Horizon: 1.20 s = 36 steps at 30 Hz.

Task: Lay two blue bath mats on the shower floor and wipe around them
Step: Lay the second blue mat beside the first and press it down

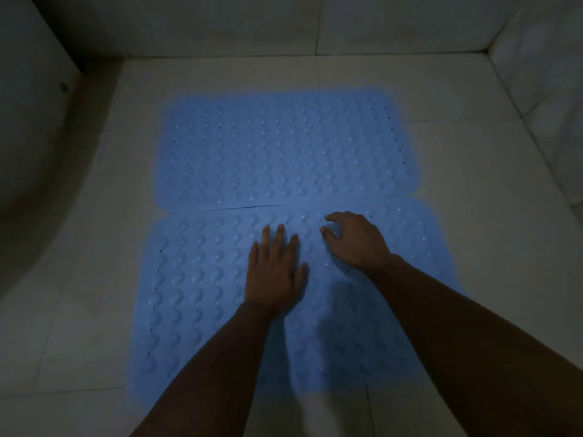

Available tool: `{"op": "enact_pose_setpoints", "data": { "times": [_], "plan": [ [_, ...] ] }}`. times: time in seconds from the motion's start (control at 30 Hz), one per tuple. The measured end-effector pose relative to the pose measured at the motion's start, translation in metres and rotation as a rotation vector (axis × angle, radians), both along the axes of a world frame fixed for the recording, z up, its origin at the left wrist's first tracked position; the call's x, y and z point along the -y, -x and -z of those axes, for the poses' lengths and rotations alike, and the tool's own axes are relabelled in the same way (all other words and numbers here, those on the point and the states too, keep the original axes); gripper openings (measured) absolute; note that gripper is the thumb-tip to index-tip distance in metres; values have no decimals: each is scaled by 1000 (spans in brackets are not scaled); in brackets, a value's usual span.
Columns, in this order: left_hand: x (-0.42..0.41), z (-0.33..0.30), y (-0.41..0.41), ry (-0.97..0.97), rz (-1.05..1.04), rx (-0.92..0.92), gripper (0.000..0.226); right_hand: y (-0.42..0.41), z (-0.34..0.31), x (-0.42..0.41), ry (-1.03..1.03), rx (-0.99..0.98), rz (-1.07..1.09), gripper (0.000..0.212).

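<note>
On the pale tiled shower floor [457,171], seen from the head camera, two blue bath mats lie flat, one behind the other. The far mat [277,149] and the near mat [195,294] meet along a thin seam; their long edges touch or almost touch, and at the left end the seam opens a little.

Both hands rest on the near mat, close to that seam. The left hand [274,275] is spread flat, palm down, fingers straight and a little apart, and it holds nothing. The right hand [356,241] is half curled, with the fingertips [328,230] on the bumps, and it also grips nothing; it seems to press rather than to pinch.

I judge the mats to be thin, light and soft like rubber or vinyl, with rows of round bumps and small holes. Such a mat bends easily and probably clings to wet tile, so to shift it one should take an edge or a corner and peel it, not push from the middle. Pressing with flat palms should seat it well.

Around the mats the floor is bare tile with grout lines. A curved white fixture [34,127] stands at the left, near the mats' left ends, and the wall [315,23] closes the back. No cloth is visible for the wiping.
</note>
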<state>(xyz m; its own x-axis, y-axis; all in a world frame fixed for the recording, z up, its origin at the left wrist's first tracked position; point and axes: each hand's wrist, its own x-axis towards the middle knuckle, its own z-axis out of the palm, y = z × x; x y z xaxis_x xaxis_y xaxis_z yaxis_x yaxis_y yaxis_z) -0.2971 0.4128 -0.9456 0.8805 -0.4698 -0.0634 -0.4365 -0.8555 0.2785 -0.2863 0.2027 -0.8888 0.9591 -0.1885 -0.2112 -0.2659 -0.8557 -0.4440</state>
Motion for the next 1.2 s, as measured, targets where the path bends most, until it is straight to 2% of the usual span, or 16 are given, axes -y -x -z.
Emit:
{"op": "enact_pose_setpoints", "data": {
  "times": [0.1,0.2,0.4,0.57,0.63,0.7,0.8,0.97,1.2],
  "plan": [
    [5,19,22,-83,53,1,88,16,17,15,121,125,-26,46],
    [6,24,24,-107,56,85,89,24,43,28,222,362,-106,41],
    [6,25,25,-127,72,-15,87,38,59,32,316,202,-116,54],
    [21,-5,6,-190,22,-225,83,20,25,39,229,-143,-78,66],
    [22,-21,-2,-173,24,-130,78,28,22,34,215,-183,-57,73],
    [19,-26,-9,-109,12,31,62,47,31,22,230,-162,-60,79],
    [16,-26,-11,-69,-12,110,47,73,53,6,268,-68,-82,83],
    [10,-18,-5,-30,-44,132,49,87,70,-2,381,33,-62,91],
    [-3,-1,-2,-52,-77,117,47,88,78,-1,340,77,-38,86]
  ]
}}
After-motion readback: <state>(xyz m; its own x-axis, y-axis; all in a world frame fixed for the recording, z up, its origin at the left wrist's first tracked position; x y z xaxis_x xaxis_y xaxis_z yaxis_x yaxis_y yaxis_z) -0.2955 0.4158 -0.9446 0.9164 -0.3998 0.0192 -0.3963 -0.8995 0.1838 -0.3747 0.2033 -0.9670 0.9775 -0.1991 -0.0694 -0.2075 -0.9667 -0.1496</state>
